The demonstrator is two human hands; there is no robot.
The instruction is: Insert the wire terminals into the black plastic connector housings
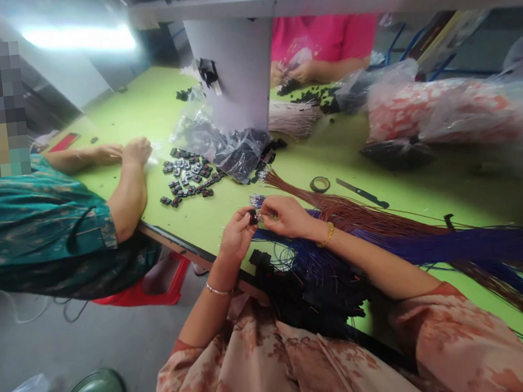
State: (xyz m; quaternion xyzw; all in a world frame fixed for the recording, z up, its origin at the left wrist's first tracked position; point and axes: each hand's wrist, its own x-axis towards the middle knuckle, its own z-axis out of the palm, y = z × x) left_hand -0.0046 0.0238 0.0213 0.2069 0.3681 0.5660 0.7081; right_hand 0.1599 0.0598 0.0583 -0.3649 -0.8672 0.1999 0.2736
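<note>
Near the table's front edge, my left hand point(237, 236) pinches a small black plastic connector point(253, 217). My right hand point(288, 217) meets it from the right, fingers closed on what looks like a thin wire's end at the connector; the wire itself is hard to make out. Beneath my right forearm runs a long bundle of blue wires point(435, 247), with a bundle of brown wires point(366, 215) just beyond it. A heap of black connectors with wires attached point(314, 299) lies against the table edge below my hands.
Loose black connectors point(189, 173) lie scattered beyond my left hand, beside a plastic bag of black parts point(240, 151). A tape roll point(320, 183) and a cutter knife point(363, 193) rest on the green table point(139, 103). Co-workers' hands point(135, 152) work at left and across. A shelf post point(239, 73) stands mid-table.
</note>
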